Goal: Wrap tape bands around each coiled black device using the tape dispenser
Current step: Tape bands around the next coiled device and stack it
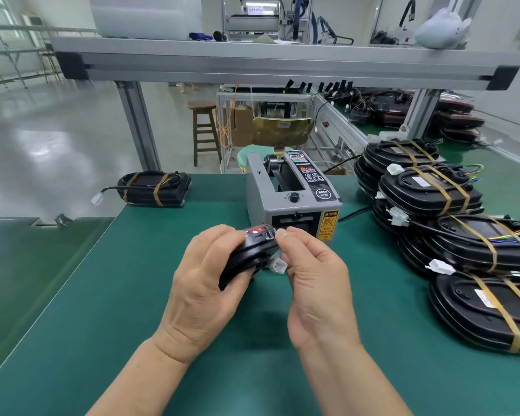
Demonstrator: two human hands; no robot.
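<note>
My left hand [204,283] grips a black device [246,253] with a red lens on its top edge, held on edge just in front of the grey tape dispenser [291,199]. My right hand [312,280] pinches at the device's top right corner, where a strip of clear tape seems to lie; the tape itself is hard to make out. A white connector [278,265] hangs from the device between my hands. One banded black device [153,187] lies at the table's far left.
Stacks of black devices with tan bands [451,214] fill the right side of the green table [102,295]. The dispenser's black cable [354,213] runs right. An aluminium frame shelf [282,64] spans overhead. A wooden stool [204,130] stands beyond the table.
</note>
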